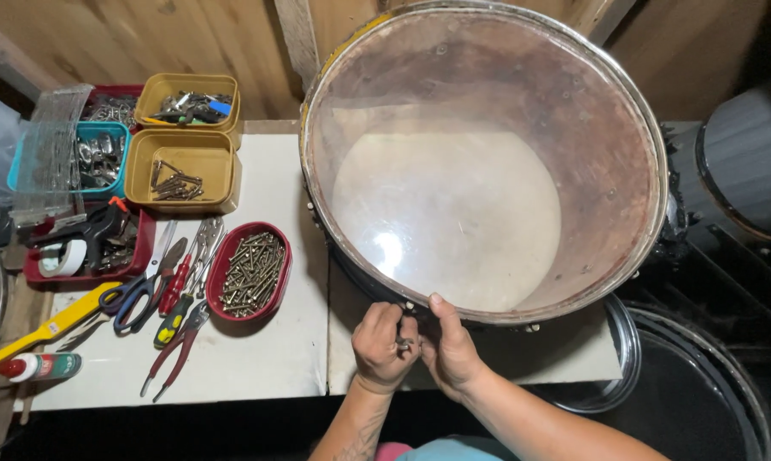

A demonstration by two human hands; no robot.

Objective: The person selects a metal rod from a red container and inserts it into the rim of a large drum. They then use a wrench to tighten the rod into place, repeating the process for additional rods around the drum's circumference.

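A large round drum (488, 162) with a clear head and metal rim lies tilted on the white table (266, 358). Both my hands work at its near edge. My left hand (382, 346) pinches a small metal piece, perhaps a tuning key or lug screw, at the rim's underside. My right hand (448, 341) rests beside it, thumb up on the drum's metal hoop (453, 314). The small piece is mostly hidden by my fingers.
A red oval tray of screws (249, 271) sits left of the drum. Scissors (138, 294), screwdrivers and pliers (176, 346) lie beside it. Yellow tins (180, 166) with hardware stand at the back left. Another drum (744, 171) and loose hoops (701, 376) are on the right.
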